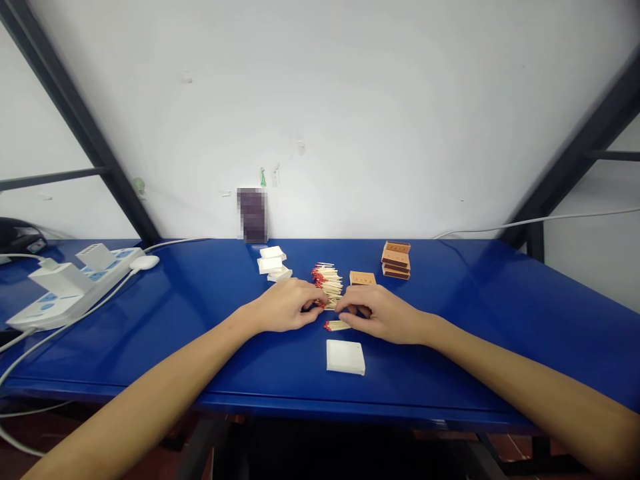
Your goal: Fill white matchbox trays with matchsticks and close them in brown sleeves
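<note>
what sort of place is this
Probably a plain indoor workstation or desk: a blue tabletop against a scuffed white wall, a white power strip with chargers plugged in, and dark frame posts at both sides.

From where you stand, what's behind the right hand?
Just beyond the right hand, an orange matchbox shows its top; the hand hides part of its near side.
</note>
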`<state>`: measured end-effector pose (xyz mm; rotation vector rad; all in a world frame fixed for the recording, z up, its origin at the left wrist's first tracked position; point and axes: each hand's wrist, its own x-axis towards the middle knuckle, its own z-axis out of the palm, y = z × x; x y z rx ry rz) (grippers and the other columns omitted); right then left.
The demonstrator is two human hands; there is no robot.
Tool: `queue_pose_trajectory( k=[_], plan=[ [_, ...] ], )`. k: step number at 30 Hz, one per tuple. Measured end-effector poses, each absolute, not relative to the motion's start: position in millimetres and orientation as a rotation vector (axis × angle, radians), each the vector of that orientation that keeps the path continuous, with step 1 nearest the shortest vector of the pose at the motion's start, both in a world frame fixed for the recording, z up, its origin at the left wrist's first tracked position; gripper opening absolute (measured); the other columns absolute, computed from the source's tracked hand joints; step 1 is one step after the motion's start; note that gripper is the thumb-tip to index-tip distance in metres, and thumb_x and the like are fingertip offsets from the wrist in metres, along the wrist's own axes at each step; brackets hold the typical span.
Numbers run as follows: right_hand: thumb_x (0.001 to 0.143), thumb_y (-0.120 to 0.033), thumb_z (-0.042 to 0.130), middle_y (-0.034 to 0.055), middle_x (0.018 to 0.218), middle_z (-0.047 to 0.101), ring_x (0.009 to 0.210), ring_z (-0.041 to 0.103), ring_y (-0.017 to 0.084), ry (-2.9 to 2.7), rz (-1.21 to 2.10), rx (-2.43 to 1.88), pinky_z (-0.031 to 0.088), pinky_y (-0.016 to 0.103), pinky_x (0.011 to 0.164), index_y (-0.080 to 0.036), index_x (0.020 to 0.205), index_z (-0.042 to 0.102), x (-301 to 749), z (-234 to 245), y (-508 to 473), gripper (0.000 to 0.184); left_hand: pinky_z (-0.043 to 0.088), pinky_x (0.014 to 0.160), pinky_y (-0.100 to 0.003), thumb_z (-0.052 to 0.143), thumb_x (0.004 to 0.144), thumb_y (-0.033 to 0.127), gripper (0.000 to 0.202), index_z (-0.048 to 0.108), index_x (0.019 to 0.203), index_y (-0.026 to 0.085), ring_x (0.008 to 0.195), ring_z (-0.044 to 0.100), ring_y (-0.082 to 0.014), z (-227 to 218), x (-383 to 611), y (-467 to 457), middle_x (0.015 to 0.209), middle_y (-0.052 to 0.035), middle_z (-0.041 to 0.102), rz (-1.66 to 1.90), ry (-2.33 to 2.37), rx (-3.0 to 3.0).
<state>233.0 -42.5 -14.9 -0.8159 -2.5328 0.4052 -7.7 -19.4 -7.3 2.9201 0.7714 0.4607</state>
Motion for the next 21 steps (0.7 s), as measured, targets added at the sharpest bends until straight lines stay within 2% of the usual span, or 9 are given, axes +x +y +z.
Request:
queue_pose_trajectory(
  k=[9, 15, 21],
  plan=[
    [0.095, -0.027, 0.051, 0.0035, 0.086, 0.069, 0.072, 0.058, 0.015, -2.51, 0.358, -0.854, 0.042, 0.026, 0.064, -0.021, 0.102, 0.069, 235.2, -23.7, -34.5, 0.02, 0.034, 0.062, -0.026, 0.055, 0.09, 0.021, 0.012, 0.067, 0.093, 0.019, 0.062, 0.055, -0.0122, -9.0, -9.0, -17.8, 0.07, 0.0021, 0.062, 0.47, 0.816, 2.928],
    [0.093, -0.026, 0.053, 0.0016, 0.076, 0.067, 0.065, 0.055, 0.013, -2.474, 0.3, -0.915, 0.039, 0.025, 0.06, -0.02, 0.097, 0.07, 234.4, -24.8, -33.1, 0.018, 0.035, 0.064, -0.025, 0.055, 0.09, 0.021, 0.013, 0.067, 0.093, 0.02, 0.065, 0.057, -0.0127, -9.5, -8.7, -17.0, 0.07, 0.0018, 0.063, 0.493, 0.84, 2.907],
    [0.091, -0.026, 0.056, -0.0012, 0.067, 0.061, 0.06, 0.051, 0.012, -2.435, 0.31, -0.972, 0.037, 0.024, 0.057, -0.02, 0.093, 0.069, 236.8, -31.2, -26.4, 0.015, 0.036, 0.062, -0.024, 0.053, 0.092, 0.023, 0.014, 0.067, 0.093, 0.02, 0.059, 0.055, -0.0122, -12.2, -7.6, -16.2, 0.064, 0.0027, 0.06, 0.52, 0.882, 2.88]
  ],
)
